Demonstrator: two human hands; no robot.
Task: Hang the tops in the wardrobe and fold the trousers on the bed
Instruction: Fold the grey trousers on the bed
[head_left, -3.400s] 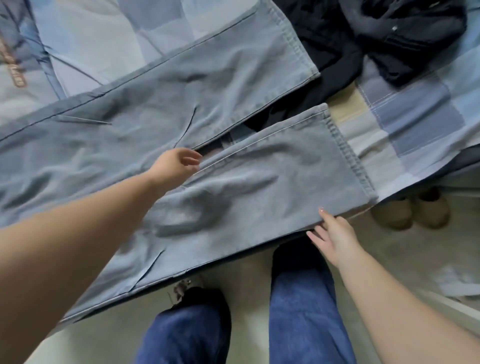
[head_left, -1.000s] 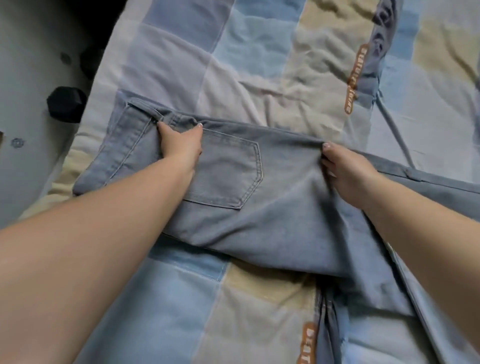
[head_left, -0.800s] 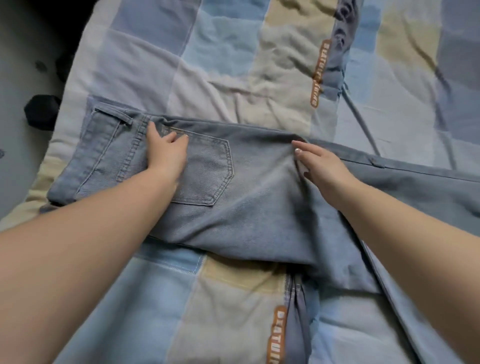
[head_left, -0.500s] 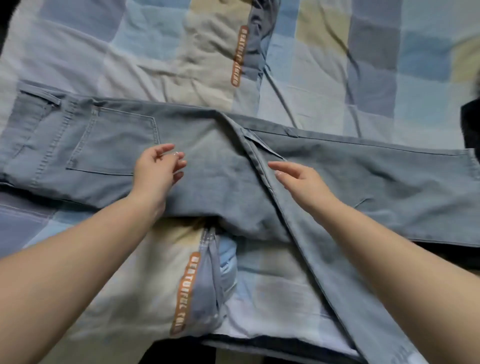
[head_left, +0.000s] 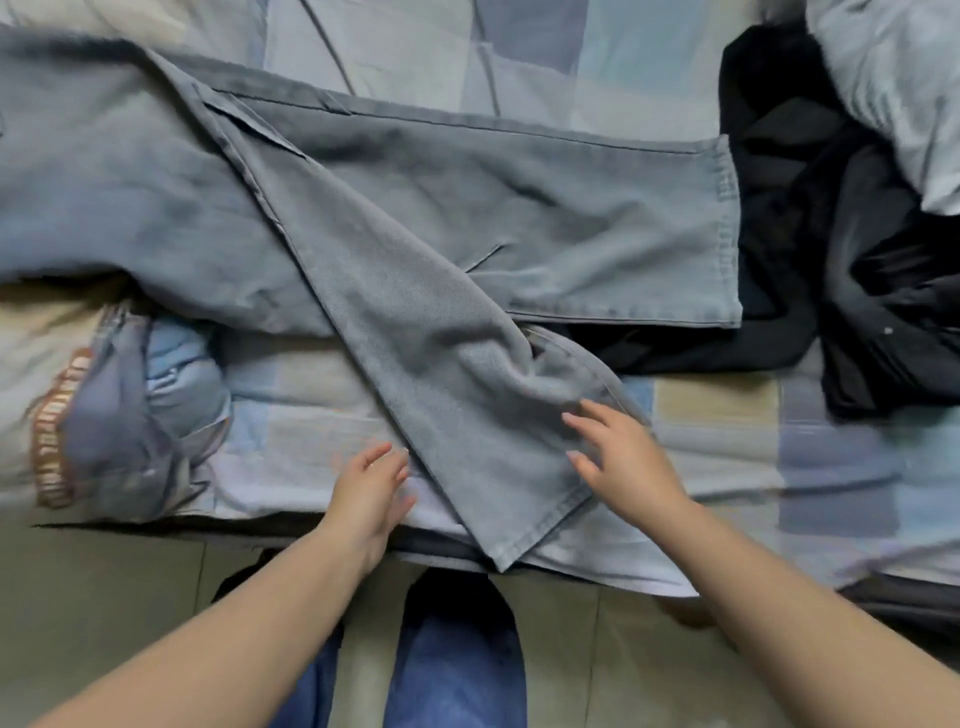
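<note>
Bed (head_left: 717, 457) w/ patchwork cover in blue, grey & beige squares; its near edge runs just behind both hands' fingers (head_left: 582, 423). Pale grey-blue jeans (head_left: 415, 218) lie flat on it, one leg straight across beyond the fingers, the other slanting down btwn the two hands to the bed edge. Black clothes (head_left: 841, 249) heaped on the cover, up & right of the right fingers, partly under the far leg's hem. Bunched blue cloth w/ orange lettering (head_left: 104, 415) left of the left fingers.
</note>
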